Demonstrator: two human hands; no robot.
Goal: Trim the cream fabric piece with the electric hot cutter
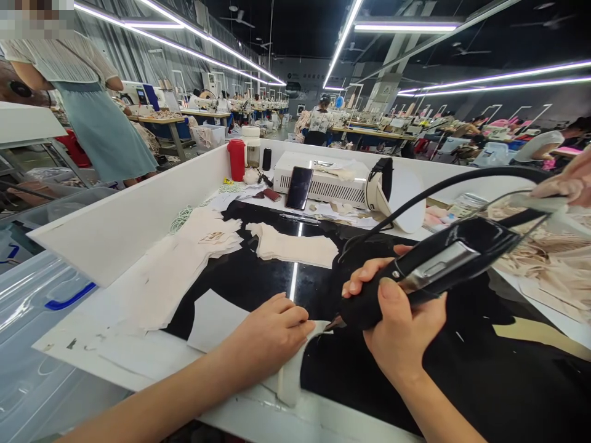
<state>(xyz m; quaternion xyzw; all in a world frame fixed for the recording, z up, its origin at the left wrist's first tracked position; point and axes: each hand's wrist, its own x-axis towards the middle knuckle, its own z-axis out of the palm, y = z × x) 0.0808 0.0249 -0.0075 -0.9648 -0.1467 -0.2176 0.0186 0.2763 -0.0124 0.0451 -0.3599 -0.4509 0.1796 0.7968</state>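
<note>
My right hand [404, 326] is wrapped around a black handheld electric tool [438, 261] with a silver panel and a thick cable at its rear. The tool's narrow metal tip [335, 323] points left and meets the edge of a pale fabric piece [290, 375]. The fingers of my left hand [281, 326] are closed on that piece beside the tip; part of it hangs toward the table's front edge. Under both hands lies a glossy black surface [258, 277]. A stack of cream cut fabric pieces [295, 245] rests farther back on it.
At left is a larger pile of cream fabric pieces [170, 264]. A phone [299, 187] leans on a white vented box [323, 175], near a red cup [236, 160]. Another person's hand [570, 181] reaches in at right, above beige fabric [549, 246]. The black cable [443, 181] arches over the table.
</note>
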